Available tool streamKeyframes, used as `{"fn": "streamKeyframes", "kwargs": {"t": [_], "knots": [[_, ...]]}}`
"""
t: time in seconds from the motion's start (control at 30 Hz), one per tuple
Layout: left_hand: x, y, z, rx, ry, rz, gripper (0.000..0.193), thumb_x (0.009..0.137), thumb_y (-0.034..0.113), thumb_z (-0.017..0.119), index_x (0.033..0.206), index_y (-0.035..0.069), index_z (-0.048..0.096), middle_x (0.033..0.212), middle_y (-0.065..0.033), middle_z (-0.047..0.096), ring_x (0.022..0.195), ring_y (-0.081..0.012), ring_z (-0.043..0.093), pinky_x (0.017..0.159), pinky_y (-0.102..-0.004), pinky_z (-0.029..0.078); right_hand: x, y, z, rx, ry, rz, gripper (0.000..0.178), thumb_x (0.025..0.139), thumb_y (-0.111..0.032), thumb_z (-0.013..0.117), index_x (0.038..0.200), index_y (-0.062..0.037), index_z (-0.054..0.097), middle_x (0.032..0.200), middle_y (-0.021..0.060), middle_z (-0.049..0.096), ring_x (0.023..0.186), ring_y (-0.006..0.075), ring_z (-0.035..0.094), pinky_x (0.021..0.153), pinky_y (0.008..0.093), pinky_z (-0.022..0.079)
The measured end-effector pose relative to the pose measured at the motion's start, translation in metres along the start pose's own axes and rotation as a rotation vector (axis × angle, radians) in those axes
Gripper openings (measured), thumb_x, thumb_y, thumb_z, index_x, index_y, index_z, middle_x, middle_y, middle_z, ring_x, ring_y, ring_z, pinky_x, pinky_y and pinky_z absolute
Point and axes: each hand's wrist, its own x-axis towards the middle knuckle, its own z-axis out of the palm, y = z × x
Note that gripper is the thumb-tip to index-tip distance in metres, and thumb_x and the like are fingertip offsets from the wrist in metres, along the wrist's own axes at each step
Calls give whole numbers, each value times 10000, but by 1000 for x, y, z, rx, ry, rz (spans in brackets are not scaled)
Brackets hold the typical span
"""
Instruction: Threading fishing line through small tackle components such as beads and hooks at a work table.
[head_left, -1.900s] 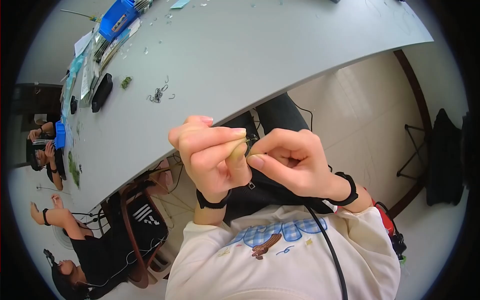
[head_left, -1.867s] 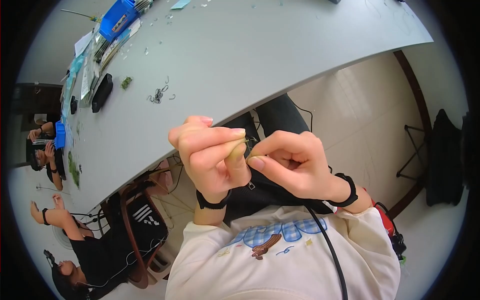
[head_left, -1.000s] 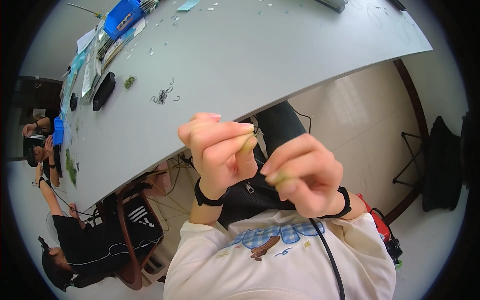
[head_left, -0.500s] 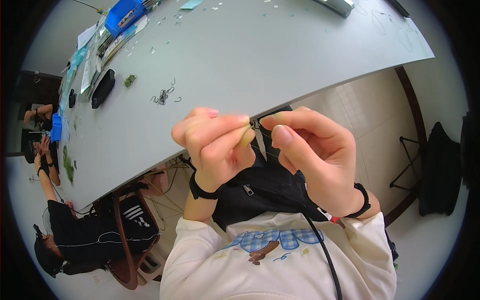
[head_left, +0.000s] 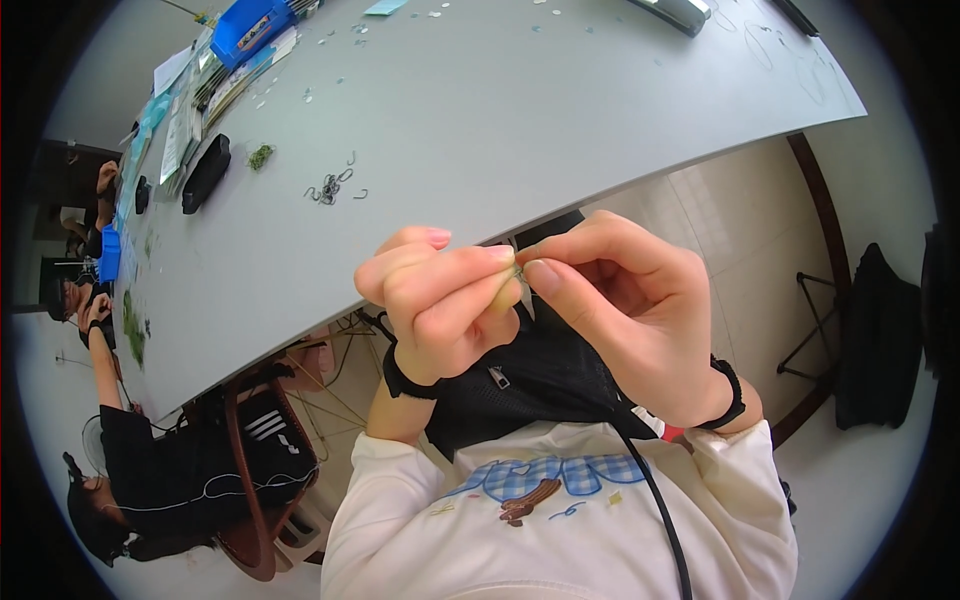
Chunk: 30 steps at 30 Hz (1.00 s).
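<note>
My left hand (head_left: 440,295) and my right hand (head_left: 635,300) meet in front of my lap, just off the table's near edge. Both are closed in a pinch, thumb against forefinger, with the fingertips almost touching. Something tiny and dark shows between them, too small to name. Beyond my left hand, a small pile of dark metal hooks (head_left: 330,188) lies on the grey table (head_left: 480,120), with a few loose ones around it. Farther left is a little clump of green strands (head_left: 260,157).
A black elongated case (head_left: 207,174) and a blue bin (head_left: 250,30) stand along the table's left side, near stacked packets. At the far edge lies a grey metal device (head_left: 680,14). On the left, a person in black (head_left: 170,470) sits at the table. A black folding chair (head_left: 878,340) stands right.
My fingertips have come closer together, and my left hand has shifted slightly right and down. At the left, the other people's hands have moved.
</note>
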Motion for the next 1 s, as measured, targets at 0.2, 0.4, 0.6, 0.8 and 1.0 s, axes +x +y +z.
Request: {"fn": "streamKeyframes", "kwargs": {"t": [0.2,0.4,0.6,0.8,1.0], "knots": [[0,-2,-2,-3,-7,0,170,756,154,629,882,151,515,920,61,545,785,-137,394,653,-272,408,1,1,0,-50,-45,10,43,766,34,570,809,31,572,685,23,524,580,37,434,497,179,327],[3,-4,-4,-28,-17,26,172,754,164,637,881,151,522,918,62,550,777,-137,400,642,-274,406,7,1,-2,-48,-40,-69,31,739,13,589,763,6,571,606,-4,479,493,26,388,433,187,293],[7,-2,-5,-80,-108,-46,169,724,165,673,844,143,556,913,57,560,783,-149,407,629,-275,401,10,3,-7,-1,-63,4,33,745,14,577,756,6,547,609,-18,475,497,13,373,433,180,289],[11,-5,-4,-74,-161,-39,196,703,160,693,845,130,562,909,48,571,791,-168,422,618,-278,383,10,4,-12,-1,-45,34,30,754,13,563,766,3,537,599,-34,475,512,-4,357,437,164,278],[15,-3,-1,4,-191,-95,211,730,213,664,886,108,568,936,-8,571,785,-181,441,676,-299,365,11,3,-13,-15,3,51,28,760,6,562,771,2,537,606,-38,479,516,-7,356,442,158,277]]}}
